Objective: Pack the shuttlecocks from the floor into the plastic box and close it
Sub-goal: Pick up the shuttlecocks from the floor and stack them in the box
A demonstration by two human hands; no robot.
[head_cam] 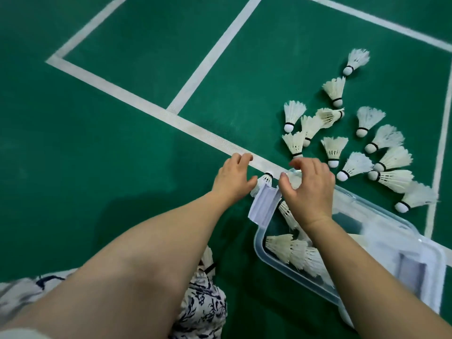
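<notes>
— Shuttlecocks [332, 152] all over the green floor [122, 143]! A loose cluster lies up to the right of the clear box [259, 241], and several are already inside it, lying on their sides.
— And both hands are out by the box's far corner. What's the left hand [232, 178] got?
— Nothing that I can see. Its fingers are loosely curled over the white line [137, 99], with the thumb tip just beside a lone shuttlecock [266, 179] that lies next to the white latch flap [265, 206] on the box's left edge.
— The right hand [310, 189]?
— Arched over that corner of the box, fingers bent downward, something white beneath the palm. Whether it's gripping that, I can't tell.
— So most shuttlecocks are on the floor, fewer in the box, and there's patterned cloth [203, 302] at the bottom edge
</notes>
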